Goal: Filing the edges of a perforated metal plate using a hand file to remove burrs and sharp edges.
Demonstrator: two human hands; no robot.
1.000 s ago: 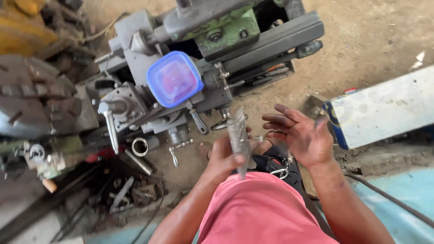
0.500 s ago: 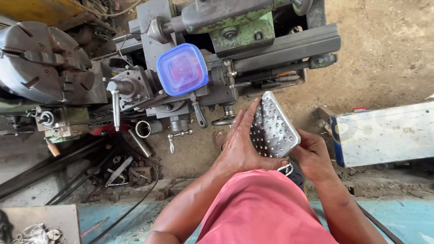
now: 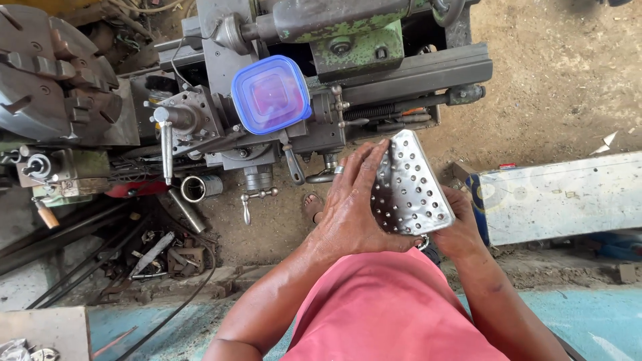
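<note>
A shiny metal plate (image 3: 414,187) with many small round holes is held flat-side up in front of my pink shirt. My left hand (image 3: 351,207) lies over the plate's left side, fingers stretched along its edge, a ring on one finger. My right hand (image 3: 461,227) supports the plate from below at its right lower corner, mostly hidden behind it. A grey and green lathe (image 3: 321,87) stands just beyond the hands, with a blue-lidded plastic box (image 3: 271,93) resting on its carriage.
The lathe chuck (image 3: 50,73) is at far left. Metal tubes (image 3: 194,190), rods and scrap parts (image 3: 160,251) litter the dirt floor at left. A white and blue box (image 3: 562,197) lies at right. A bare foot (image 3: 312,206) shows below the lathe.
The perforated plate, first seen edge-on in my left hand with the right hand apart and open, has turned flat to the camera and both hands now hold it.
</note>
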